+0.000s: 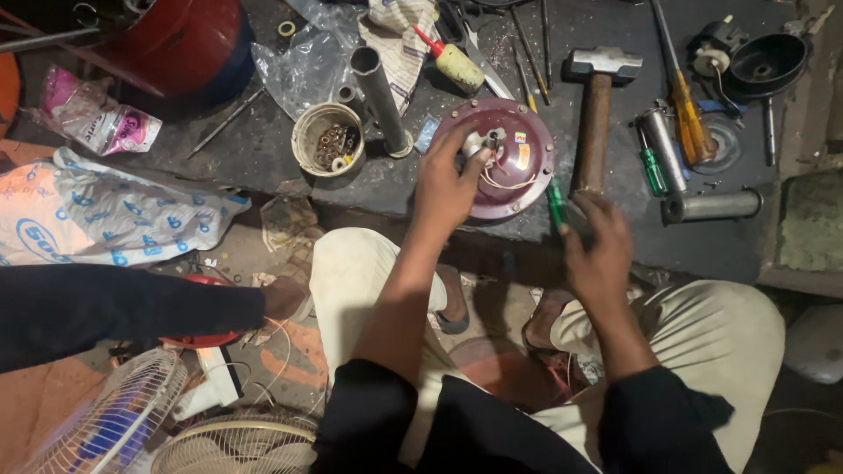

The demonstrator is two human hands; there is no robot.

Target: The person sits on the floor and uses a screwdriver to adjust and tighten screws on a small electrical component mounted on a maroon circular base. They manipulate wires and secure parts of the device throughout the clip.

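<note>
At bench edge: left hand (446, 180) grips maroon motor cover (514, 180); right hand (597, 241) holds green screwdriver (557, 202).

Fig.: dark workbench (263, 158). Under your left hand (443, 189), maroon disc (518, 189); left of it, tub w/ nuts (327, 139) & grey tube (379, 88). Above your right hand (597, 250): hammer (595, 114), screwdrivers (687, 114).
</note>
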